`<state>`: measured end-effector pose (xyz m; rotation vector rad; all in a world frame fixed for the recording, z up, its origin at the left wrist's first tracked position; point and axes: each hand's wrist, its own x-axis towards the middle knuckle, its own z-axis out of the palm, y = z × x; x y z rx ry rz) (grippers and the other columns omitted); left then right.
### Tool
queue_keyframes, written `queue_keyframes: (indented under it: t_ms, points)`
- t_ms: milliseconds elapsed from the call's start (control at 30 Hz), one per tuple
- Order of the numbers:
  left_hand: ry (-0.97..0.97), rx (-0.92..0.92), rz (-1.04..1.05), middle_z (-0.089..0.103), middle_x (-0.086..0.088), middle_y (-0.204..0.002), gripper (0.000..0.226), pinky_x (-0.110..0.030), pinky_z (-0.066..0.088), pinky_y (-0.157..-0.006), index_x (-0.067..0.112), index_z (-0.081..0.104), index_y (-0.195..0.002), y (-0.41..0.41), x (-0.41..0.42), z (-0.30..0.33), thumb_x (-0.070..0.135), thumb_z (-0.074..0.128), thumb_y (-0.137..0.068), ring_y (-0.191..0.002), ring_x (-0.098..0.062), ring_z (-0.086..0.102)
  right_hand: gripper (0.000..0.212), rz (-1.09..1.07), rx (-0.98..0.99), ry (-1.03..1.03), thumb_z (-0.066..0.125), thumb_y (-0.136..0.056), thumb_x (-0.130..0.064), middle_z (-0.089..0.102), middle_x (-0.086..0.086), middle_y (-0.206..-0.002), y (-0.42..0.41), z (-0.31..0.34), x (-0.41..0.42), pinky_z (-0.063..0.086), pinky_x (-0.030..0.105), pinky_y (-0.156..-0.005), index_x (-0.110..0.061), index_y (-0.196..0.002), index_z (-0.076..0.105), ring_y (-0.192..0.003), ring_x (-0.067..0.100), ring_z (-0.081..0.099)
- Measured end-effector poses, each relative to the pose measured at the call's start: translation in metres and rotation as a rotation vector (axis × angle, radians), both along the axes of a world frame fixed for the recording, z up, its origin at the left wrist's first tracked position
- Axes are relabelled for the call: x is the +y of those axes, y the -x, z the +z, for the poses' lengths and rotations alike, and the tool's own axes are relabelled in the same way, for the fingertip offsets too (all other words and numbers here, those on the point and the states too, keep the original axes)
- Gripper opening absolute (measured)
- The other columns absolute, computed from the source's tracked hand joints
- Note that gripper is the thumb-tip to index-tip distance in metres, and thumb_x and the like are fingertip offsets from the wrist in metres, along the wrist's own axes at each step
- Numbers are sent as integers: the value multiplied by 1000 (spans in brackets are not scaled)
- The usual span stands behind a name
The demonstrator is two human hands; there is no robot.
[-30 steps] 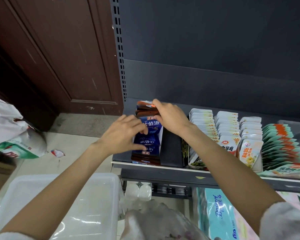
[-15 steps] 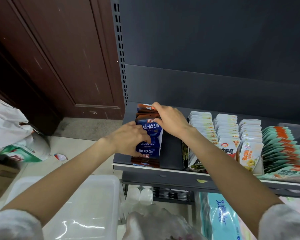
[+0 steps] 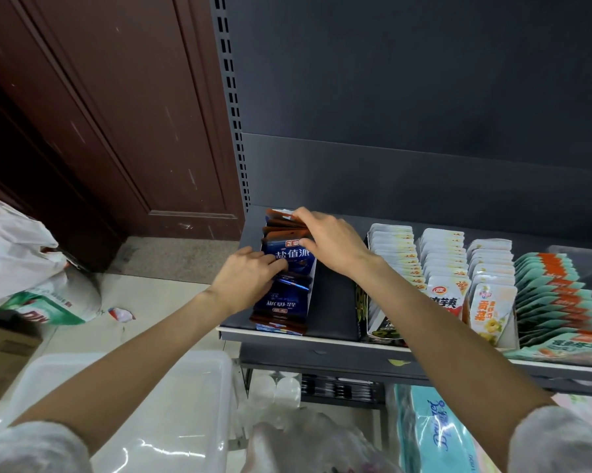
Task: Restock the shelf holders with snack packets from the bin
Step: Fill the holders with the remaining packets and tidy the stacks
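A: Since the earlier frame the left hand (image 3: pixel 245 285) has slid a little farther back over the blue packets (image 3: pixel 287 278); the right hand (image 3: pixel 332 245) stays at the rear of the same row. Packet row itself unchanged.

B: Surroundings?

A: Right of the right hand: a bare dark holder (image 3: pixel 335 302), then rows of white packets (image 3: pixel 395 257), further white packets with yellow print (image 3: pixel 491 295), and teal-and-orange packets (image 3: pixel 554 295) farthest out. Below both hands, the shelf (image 3: pixel 321 339) edge. Under the left forearm, a clear plastic bin (image 3: pixel 185 404). Left of the left hand: floor, a white bag (image 3: pixel 18 247), a green-and-white sack (image 3: pixel 55 302), a brown door (image 3: pixel 117 114). Beneath the right forearm, a light-blue tissue pack (image 3: pixel 438 431).

B: Obstructions?

A: Left hand covers the left side of the front packets; right hand covers the tops at the back.

B: Task item appearance?

A: Dark blue pouches, white lettering, brown-orange top edges, stood in a file front to back at the shelf's left end, between the two hands.

B: Hand state?

A: Left: fingers curled, tips pressed against a packet face; whether it pinches one, cannot tell. Right: fingers bent over the rear packet tops, thumb at the front one, gripping them.
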<state>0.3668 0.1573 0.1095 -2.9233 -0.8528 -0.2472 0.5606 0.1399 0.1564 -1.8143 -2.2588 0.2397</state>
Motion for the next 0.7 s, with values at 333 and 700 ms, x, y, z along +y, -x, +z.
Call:
queue_keyframes:
  t_ms: [333,700]
  points:
    - [125,-318,224,66,1,-97,43,-30,45,-67,20,57,-115,1,9,17,28,73,-76,-86,-21,59,47,-62,414,169,44,-96,-47,50,-1,-136,-7,7,-11,46,36,-91,-29,-139,36,-118,16,52]
    - [118,-282,184,65,-2,-107,57,-31,50,-69,16,56,-126,7,4,21,35,76,-76,-93,-22,62,49,-9,39,-73,57,-91,-25,26,6,-153,4,3,-24,50,42,-86,-22,-138,40,-130,27,40]
